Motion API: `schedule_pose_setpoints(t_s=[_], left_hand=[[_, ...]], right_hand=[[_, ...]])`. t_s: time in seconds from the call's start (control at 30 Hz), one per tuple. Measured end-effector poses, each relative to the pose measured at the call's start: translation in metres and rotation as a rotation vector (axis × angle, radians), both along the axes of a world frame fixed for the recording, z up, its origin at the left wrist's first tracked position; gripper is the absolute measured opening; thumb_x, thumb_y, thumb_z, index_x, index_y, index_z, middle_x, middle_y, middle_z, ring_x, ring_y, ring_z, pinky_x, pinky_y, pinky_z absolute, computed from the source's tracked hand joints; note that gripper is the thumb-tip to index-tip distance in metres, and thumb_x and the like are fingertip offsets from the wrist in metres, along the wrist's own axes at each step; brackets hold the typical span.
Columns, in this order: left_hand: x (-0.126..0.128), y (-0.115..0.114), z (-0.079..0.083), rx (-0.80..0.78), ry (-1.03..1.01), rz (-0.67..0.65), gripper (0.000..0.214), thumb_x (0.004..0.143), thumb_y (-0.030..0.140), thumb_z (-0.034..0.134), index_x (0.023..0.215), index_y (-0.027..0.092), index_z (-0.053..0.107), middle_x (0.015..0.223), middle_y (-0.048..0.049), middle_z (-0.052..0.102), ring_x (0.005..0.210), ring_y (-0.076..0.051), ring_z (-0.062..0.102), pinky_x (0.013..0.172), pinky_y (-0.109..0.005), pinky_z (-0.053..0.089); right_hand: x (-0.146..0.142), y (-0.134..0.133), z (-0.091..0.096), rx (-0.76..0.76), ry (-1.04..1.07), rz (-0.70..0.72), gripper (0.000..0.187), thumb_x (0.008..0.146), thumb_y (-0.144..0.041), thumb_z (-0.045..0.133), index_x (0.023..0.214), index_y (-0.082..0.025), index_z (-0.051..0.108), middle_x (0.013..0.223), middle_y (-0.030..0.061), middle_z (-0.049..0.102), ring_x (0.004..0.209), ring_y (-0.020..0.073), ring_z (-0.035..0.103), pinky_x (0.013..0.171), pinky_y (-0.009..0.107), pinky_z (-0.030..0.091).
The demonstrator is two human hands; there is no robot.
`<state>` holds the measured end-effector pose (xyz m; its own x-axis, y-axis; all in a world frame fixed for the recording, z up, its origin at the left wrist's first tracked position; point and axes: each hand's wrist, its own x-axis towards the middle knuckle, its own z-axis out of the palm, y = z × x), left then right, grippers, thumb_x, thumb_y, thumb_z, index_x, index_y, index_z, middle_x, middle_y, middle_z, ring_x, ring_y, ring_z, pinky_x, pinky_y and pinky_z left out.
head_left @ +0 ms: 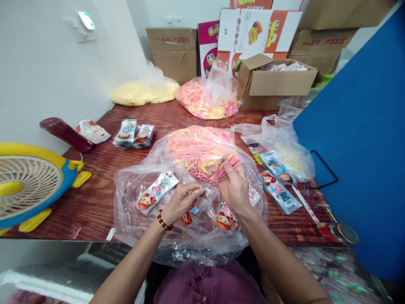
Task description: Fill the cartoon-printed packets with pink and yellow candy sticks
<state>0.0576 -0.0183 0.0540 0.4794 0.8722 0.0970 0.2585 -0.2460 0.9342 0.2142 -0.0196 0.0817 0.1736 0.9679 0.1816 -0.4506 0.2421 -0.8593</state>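
Note:
My right hand (235, 185) is closed around a small bundle of thin pink and yellow sticks (233, 164), which poke out past the fingers. Just left of it, my left hand (183, 199) has its fingers pinched at the silvery top edge of a printed packet (186, 218) mostly hidden beneath that hand. Beyond both hands lies a heap of the same sticks (202, 145) on a spread clear plastic bag (129, 185). Flat on the plastic are another printed packet (157, 192) at left and one (224, 219) under my right wrist.
More packets (281, 192) lie at right and stacked packets (126, 133) at back left. Bagged sticks (207, 99), a bag of yellow pieces (142, 93) and an open carton (278, 86) line the back. A yellow-blue fan (68, 169) stands left; a blue panel (357, 126) bounds the right.

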Motion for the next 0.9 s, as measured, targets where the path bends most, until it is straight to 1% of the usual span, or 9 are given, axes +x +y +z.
schedule_pose_setpoints(t_s=[0.13, 0.23, 0.37, 0.47, 0.53, 0.6, 0.7, 0.8, 0.9], left_hand=[[0.002, 0.001, -0.002, 0.009, -0.020, 0.023, 0.032, 0.091, 0.040, 0.053, 0.070, 0.018, 0.062, 0.064, -0.0007, 0.058, 0.065, -0.015, 0.055, 0.062, -0.025, 0.043], [0.002, 0.001, -0.004, -0.002, -0.034, 0.038, 0.032, 0.091, 0.040, 0.053, 0.070, 0.016, 0.061, 0.066, -0.0008, 0.058, 0.064, -0.013, 0.052, 0.062, -0.024, 0.042], [0.002, 0.001, -0.008, -0.027, -0.039, 0.049, 0.034, 0.091, 0.037, 0.054, 0.065, 0.016, 0.058, 0.062, 0.0010, 0.053, 0.061, -0.011, 0.045, 0.060, -0.023, 0.038], [0.003, 0.001, -0.010, -0.028, -0.061, 0.035, 0.032, 0.092, 0.036, 0.054, 0.067, 0.015, 0.061, 0.065, 0.0005, 0.056, 0.063, -0.011, 0.047, 0.062, -0.023, 0.039], [0.004, 0.001, -0.010, -0.042, -0.069, 0.034, 0.030, 0.091, 0.036, 0.054, 0.072, 0.015, 0.064, 0.068, -0.0008, 0.060, 0.066, -0.012, 0.050, 0.064, -0.023, 0.041], [0.006, 0.002, -0.010, -0.068, -0.086, 0.056, 0.029, 0.090, 0.036, 0.056, 0.074, 0.015, 0.066, 0.069, -0.0015, 0.062, 0.067, -0.013, 0.052, 0.065, -0.024, 0.043], [0.008, 0.006, -0.010, -0.147, -0.159, 0.079, 0.027, 0.087, 0.038, 0.061, 0.075, 0.014, 0.067, 0.072, -0.0024, 0.065, 0.068, -0.013, 0.054, 0.066, -0.024, 0.044], [0.009, 0.010, -0.011, -0.246, -0.236, 0.055, 0.026, 0.085, 0.039, 0.063, 0.078, 0.014, 0.068, 0.076, -0.0029, 0.066, 0.070, -0.013, 0.056, 0.068, -0.024, 0.044], [0.009, 0.013, -0.011, -0.275, -0.273, 0.045, 0.028, 0.087, 0.040, 0.060, 0.078, 0.014, 0.066, 0.075, -0.0011, 0.061, 0.069, -0.012, 0.052, 0.067, -0.024, 0.042]], right_hand=[[-0.008, -0.005, -0.012, -0.072, -0.046, 0.018, 0.014, 0.091, -0.039, 0.049, 0.088, -0.025, 0.049, 0.073, -0.0001, 0.060, 0.080, 0.0186, 0.065, 0.075, 0.033, 0.053], [-0.008, -0.008, -0.022, -0.104, -0.090, -0.035, 0.016, 0.092, -0.041, 0.049, 0.089, -0.025, 0.049, 0.076, 0.0007, 0.061, 0.082, 0.0192, 0.066, 0.076, 0.034, 0.053], [-0.005, -0.009, -0.026, -0.095, -0.047, -0.082, 0.015, 0.093, -0.038, 0.047, 0.088, -0.025, 0.050, 0.076, 0.0007, 0.062, 0.082, 0.0189, 0.067, 0.076, 0.034, 0.053], [-0.006, -0.010, -0.028, -0.092, -0.003, -0.066, 0.013, 0.093, -0.036, 0.050, 0.087, -0.024, 0.054, 0.077, -0.0002, 0.063, 0.083, 0.0182, 0.067, 0.082, 0.035, 0.052], [-0.008, -0.011, -0.031, -0.095, -0.029, -0.069, 0.013, 0.093, -0.035, 0.052, 0.088, -0.024, 0.057, 0.083, 0.0008, 0.066, 0.088, 0.0180, 0.066, 0.088, 0.035, 0.050], [-0.009, -0.013, -0.034, -0.085, -0.096, -0.047, 0.015, 0.093, -0.035, 0.052, 0.090, -0.022, 0.061, 0.093, 0.0033, 0.069, 0.096, 0.0186, 0.065, 0.095, 0.036, 0.048], [-0.007, -0.014, -0.034, -0.068, -0.200, 0.056, 0.017, 0.092, -0.034, 0.053, 0.096, -0.022, 0.064, 0.105, 0.0054, 0.070, 0.108, 0.0198, 0.061, 0.102, 0.036, 0.044], [0.002, -0.010, -0.031, -0.066, -0.301, 0.141, 0.019, 0.091, -0.034, 0.056, 0.104, -0.023, 0.063, 0.110, 0.0049, 0.070, 0.113, 0.0197, 0.060, 0.104, 0.037, 0.043], [0.014, -0.008, -0.023, -0.040, -0.388, 0.150, 0.028, 0.094, -0.035, 0.054, 0.120, -0.025, 0.059, 0.123, 0.0053, 0.066, 0.118, 0.0190, 0.058, 0.106, 0.037, 0.043]])
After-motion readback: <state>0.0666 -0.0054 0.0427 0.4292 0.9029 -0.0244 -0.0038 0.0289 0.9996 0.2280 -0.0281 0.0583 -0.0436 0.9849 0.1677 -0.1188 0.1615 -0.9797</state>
